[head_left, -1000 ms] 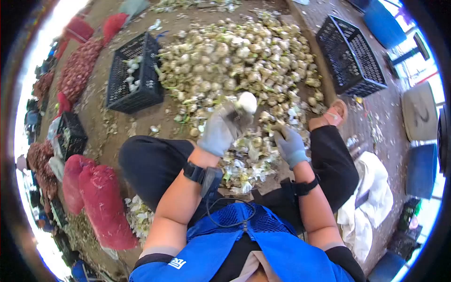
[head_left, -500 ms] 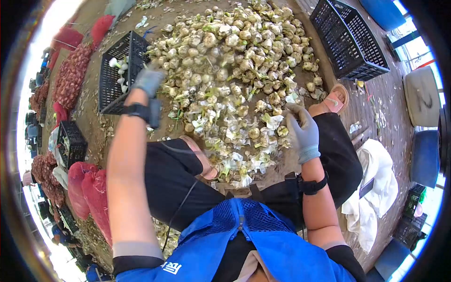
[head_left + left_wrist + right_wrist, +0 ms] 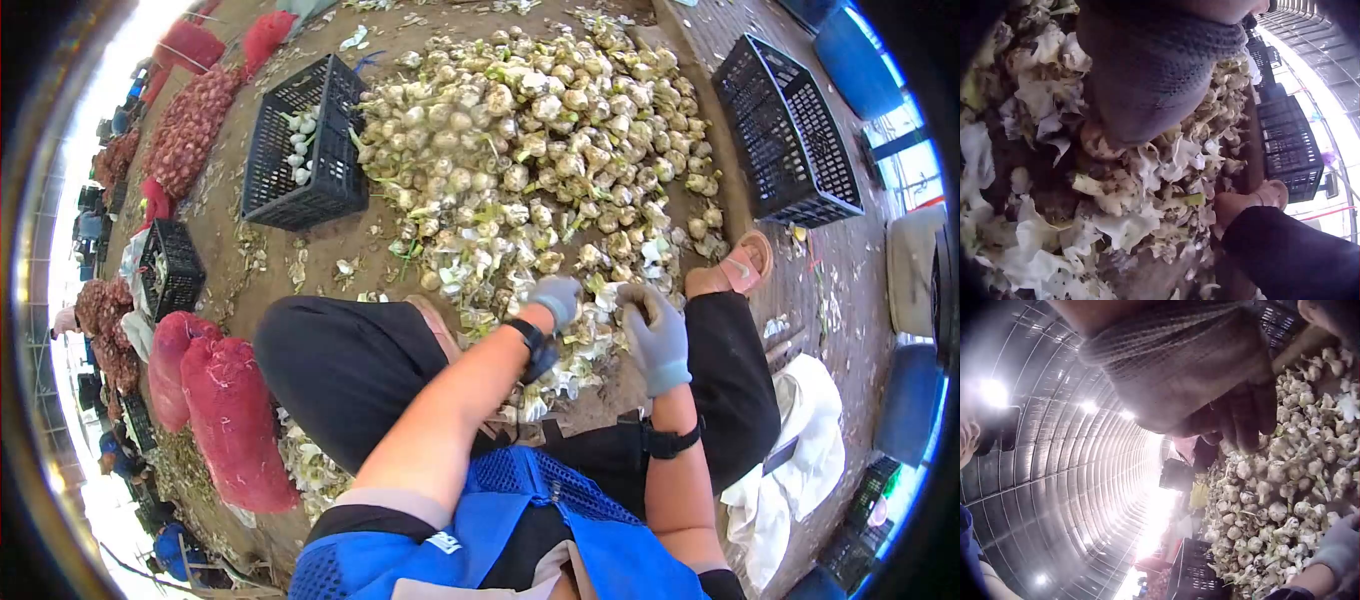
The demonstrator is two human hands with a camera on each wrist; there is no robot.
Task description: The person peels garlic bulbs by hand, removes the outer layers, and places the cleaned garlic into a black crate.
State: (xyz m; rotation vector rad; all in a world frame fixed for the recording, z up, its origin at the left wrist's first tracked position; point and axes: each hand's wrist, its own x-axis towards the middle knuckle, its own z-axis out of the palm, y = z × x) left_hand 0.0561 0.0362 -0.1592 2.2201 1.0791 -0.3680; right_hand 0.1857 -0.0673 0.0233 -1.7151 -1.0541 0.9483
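Observation:
My gloved left hand [image 3: 556,300] is low over the near edge of a heap of garlic bulbs [image 3: 560,130], among loose white peelings [image 3: 590,365]. In the left wrist view a garlic bulb [image 3: 1099,142] shows right at the glove's lower edge; the fingertips are hidden, and I cannot tell whether they grip it. To its right, my gloved right hand [image 3: 655,335] hovers near the peelings, its fingers loosely bent and thumb apart, with nothing visible between them. Whiter, trimmed garlic bulbs [image 3: 300,145] lie in a black crate [image 3: 265,190] left of the heap.
Another black crate [image 3: 790,140] stands at the right, beyond a sandalled foot [image 3: 745,262]. Full red mesh sacks [image 3: 235,420] lean at the left. A white cloth [image 3: 800,430] lies by the right knee. Bent legs in dark trousers [image 3: 340,370] flank the peelings.
My left hand carried a white bulb over the heap, reached left to the crate, and has come back to the peelings without a visible bulb. The right hand has stayed near the right knee.

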